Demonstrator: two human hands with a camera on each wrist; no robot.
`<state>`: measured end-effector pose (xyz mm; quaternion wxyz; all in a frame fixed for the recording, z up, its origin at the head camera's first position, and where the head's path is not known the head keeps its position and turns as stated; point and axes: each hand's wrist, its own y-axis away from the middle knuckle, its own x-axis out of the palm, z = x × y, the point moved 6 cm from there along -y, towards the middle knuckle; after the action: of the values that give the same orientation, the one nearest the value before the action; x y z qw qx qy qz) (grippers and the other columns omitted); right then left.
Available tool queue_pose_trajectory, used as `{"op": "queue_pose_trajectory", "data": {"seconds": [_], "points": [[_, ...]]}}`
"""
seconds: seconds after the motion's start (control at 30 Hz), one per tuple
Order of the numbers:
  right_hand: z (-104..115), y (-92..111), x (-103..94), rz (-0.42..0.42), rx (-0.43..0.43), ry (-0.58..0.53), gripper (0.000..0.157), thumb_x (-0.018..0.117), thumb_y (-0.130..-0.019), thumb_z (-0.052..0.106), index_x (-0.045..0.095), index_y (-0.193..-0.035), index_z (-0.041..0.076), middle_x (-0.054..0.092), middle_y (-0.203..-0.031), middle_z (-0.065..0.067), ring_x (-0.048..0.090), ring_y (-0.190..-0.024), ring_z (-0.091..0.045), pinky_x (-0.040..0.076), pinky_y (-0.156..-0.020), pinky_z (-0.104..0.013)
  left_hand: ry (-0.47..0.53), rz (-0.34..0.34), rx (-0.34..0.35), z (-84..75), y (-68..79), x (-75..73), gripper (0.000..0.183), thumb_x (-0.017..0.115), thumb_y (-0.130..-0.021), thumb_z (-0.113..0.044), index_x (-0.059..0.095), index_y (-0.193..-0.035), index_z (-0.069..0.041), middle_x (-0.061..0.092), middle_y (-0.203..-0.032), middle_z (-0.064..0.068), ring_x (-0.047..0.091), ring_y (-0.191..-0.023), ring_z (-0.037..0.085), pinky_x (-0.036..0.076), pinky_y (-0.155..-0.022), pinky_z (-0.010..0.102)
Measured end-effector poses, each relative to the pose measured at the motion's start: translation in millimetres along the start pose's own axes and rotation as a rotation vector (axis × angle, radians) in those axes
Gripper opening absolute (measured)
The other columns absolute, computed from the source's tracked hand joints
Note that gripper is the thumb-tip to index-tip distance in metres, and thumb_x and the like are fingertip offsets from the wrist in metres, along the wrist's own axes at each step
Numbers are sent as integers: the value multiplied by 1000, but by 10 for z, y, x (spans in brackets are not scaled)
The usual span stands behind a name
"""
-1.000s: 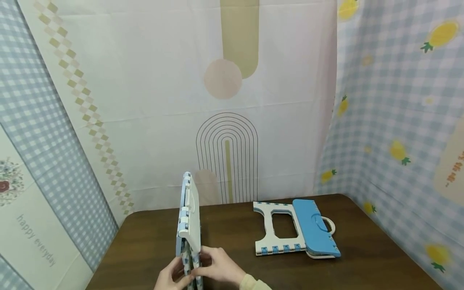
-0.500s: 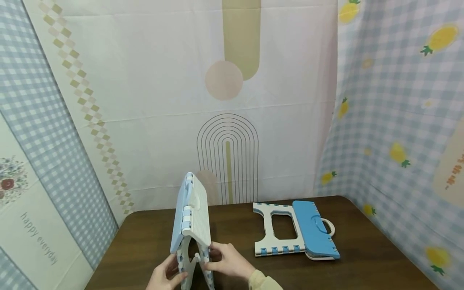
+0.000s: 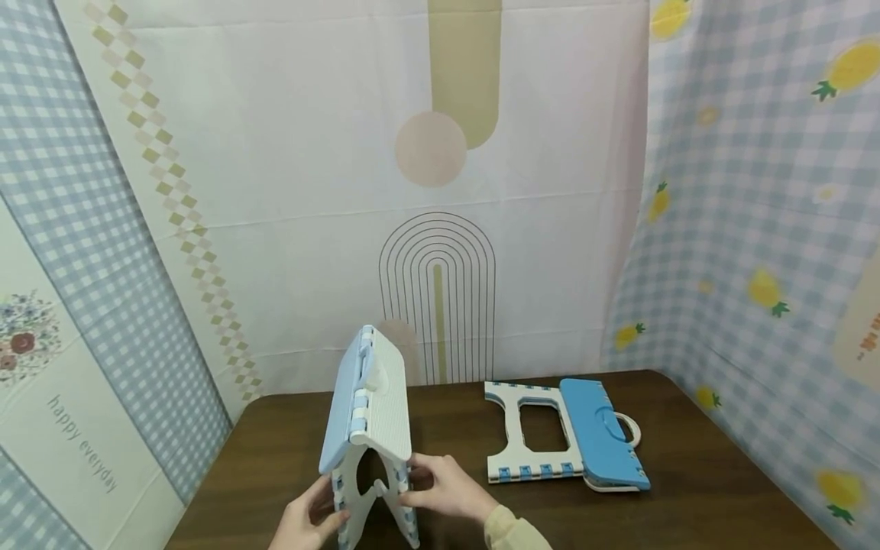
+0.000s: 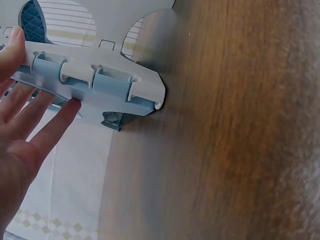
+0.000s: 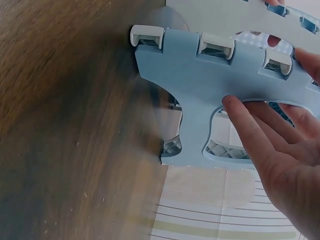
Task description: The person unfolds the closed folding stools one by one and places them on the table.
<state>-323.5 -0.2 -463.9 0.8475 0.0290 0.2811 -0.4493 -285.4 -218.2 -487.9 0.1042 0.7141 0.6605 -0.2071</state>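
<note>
A blue-and-white folding stool (image 3: 387,405) stands half unfolded on the left part of the table, its two seat halves peaked like a roof and its legs spread apart below. My left hand (image 3: 305,518) grips the left leg panel, thumb on the near edge; the left wrist view has the fingers of that hand (image 4: 22,135) along the hinged leg edge (image 4: 95,80). On the other side, my right hand (image 3: 450,489) holds the right leg panel. In the right wrist view, the right hand's fingers (image 5: 250,132) lie on the blue leg face (image 5: 195,82).
A second folding stool (image 3: 598,428) lies folded flat at the right back of the dark wooden table (image 3: 550,519). Its white handle (image 3: 633,428) points right. A printed cloth (image 3: 309,191) hangs behind, and a checked cloth (image 3: 756,191) hangs at the right.
The stool's legs have moved apart and its seat halves have spread from nearly closed to a wide peak. My left hand has moved left, my right hand right.
</note>
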Motion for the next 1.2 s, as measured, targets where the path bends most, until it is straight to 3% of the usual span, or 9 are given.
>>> {"op": "queue_pose_trajectory", "data": {"seconds": [0.13, 0.4, 0.57, 0.67, 0.77, 0.83, 1.0, 1.1, 1.2], "points": [[1, 16, 9, -1, -19, 10, 39, 74, -84, 20, 65, -120, 9, 72, -114, -14, 71, -99, -13, 57, -78, -21, -16, 4, -9, 8, 31, -33, 69, 75, -83, -15, 43, -139, 11, 59, -127, 32, 70, -102, 24, 57, -78, 22], [14, 13, 8, -12, -27, -2, 41, 73, -86, 21, 63, -123, 8, 70, -117, -17, 71, -102, -20, 60, -82, -32, -5, 59, 4, 19, 9, -91, 73, 72, -87, -20, 37, -143, 11, 52, -133, 36, 65, -110, 39, 59, -82, 32], [-31, 40, -1, -18, -21, 22, 41, 71, -88, 25, 62, -124, 7, 70, -117, -17, 70, -105, -19, 58, -84, -28, 13, 114, 10, 75, -14, -95, 74, 68, -90, -21, 32, -145, 12, 50, -135, 37, 62, -113, 42, 58, -84, 32], [-44, 64, -42, 23, 0, 39, 45, 68, -90, 29, 59, -128, 6, 68, -122, -17, 67, -111, -22, 56, -88, -28, 10, 195, 25, 45, -26, -108, 74, 65, -93, -21, 27, -146, 14, 48, -136, 37, 57, -118, 48, 56, -90, 44], [2, 112, -194, 42, 37, 95, 48, 63, -93, 26, 52, -134, 5, 63, -128, -20, 64, -116, -32, 55, -93, -39, -89, 253, 68, -102, -38, -209, 67, 66, -91, -16, 34, -142, 13, 52, -132, 35, 54, -118, 51, 50, -93, 59], [86, 121, -359, -3, 56, 147, 46, 58, -96, 20, 47, -137, 3, 60, -131, -22, 60, -118, -37, 52, -96, -48, -205, 187, 83, -270, -65, -343, 58, 67, -88, -11, 44, -138, 8, 59, -125, 30, 57, -114, 49, 48, -92, 62], [505, -100, -686, -255, 36, 208, 42, 47, -100, 12, 45, -140, 2, 53, -139, -21, 52, -128, -38, 44, -105, -54, -381, -135, 56, -884, -188, -624, 41, 57, -93, -6, 54, -135, -5, 67, -118, 20, 63, -111, 39, 49, -95, 56], [818, -338, -674, -359, -33, 187, 44, 45, -102, 16, 42, -144, 4, 45, -148, -18, 44, -136, -36, 39, -110, -54, -347, -214, 97, -1244, -330, -564, 40, 47, -101, -13, 50, -141, -7, 61, -132, 19, 56, -123, 39, 43, -104, 55], [1040, -534, -547, -417, -111, 164, 49, 44, -102, 19, 37, -148, 5, 37, -154, -16, 37, -141, -36, 33, -115, -55, -269, -241, 132, -1440, -485, -399, 45, 42, -103, -21, 42, -147, -9, 48, -146, 19, 45, -135, 40, 35, -113, 55]]}}
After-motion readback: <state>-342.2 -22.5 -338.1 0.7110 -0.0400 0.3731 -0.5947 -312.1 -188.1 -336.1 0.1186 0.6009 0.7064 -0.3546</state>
